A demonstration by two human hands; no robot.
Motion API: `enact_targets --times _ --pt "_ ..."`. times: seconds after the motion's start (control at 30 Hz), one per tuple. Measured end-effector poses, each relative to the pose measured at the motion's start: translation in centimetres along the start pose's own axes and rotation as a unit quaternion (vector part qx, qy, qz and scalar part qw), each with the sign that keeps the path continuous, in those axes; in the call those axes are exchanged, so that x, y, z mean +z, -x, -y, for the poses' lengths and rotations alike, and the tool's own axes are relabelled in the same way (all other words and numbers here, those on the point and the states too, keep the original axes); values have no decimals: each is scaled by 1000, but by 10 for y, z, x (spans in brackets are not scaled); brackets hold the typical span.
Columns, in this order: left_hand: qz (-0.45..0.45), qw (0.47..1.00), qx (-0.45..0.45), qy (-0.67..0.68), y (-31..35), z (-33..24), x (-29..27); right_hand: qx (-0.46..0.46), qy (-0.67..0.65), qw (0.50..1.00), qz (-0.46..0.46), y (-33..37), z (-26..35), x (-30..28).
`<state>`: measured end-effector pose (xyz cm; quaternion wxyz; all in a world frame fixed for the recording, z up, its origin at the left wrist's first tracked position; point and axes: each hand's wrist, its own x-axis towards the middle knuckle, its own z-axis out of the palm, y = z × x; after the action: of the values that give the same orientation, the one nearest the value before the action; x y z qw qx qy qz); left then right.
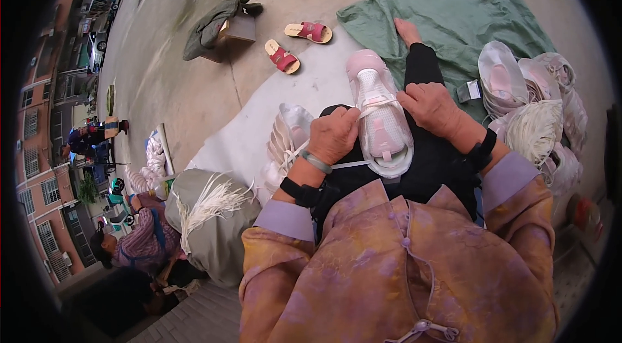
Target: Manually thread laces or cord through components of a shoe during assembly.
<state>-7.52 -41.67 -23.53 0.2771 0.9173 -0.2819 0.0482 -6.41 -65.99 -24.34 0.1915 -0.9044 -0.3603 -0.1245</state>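
Observation:
A pale pink and white sneaker [387,132] lies on my lap, toe pointing away from me. My left hand [334,135] is closed at the sneaker's left side, pinching a white shoelace [350,165] whose loose end trails below the fist toward the heel. On the opposite side my right hand [433,109] is closed too, gripping the lace near the upper eyelets. The lace crosses over the tongue between both fists. Just left of my left hand stand several similar sneakers [289,128] in a row, with laces hanging about them.
More sneakers [512,83] and a bundle of white laces [538,130] are piled at right. A grey covered bundle [223,239] carries white laces [210,207]. Red slippers [283,56], a box [238,27] under a dark jacket, and a green cloth [447,2] lie ahead. Another person [146,229] sits lower left.

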Motion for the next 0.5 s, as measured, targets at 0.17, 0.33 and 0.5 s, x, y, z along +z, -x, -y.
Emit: enact_targets --times 0.17,0.33,0.5 --pt "52 993 -18 -109 26 14 -20 9 -24 1000 11 9 0 21" --pt "26 994 -26 -106 55 33 -28 99 -30 994 -15 89 -33 12" --pt "89 971 -103 -195 114 61 -110 136 -44 989 41 189 -109 23"
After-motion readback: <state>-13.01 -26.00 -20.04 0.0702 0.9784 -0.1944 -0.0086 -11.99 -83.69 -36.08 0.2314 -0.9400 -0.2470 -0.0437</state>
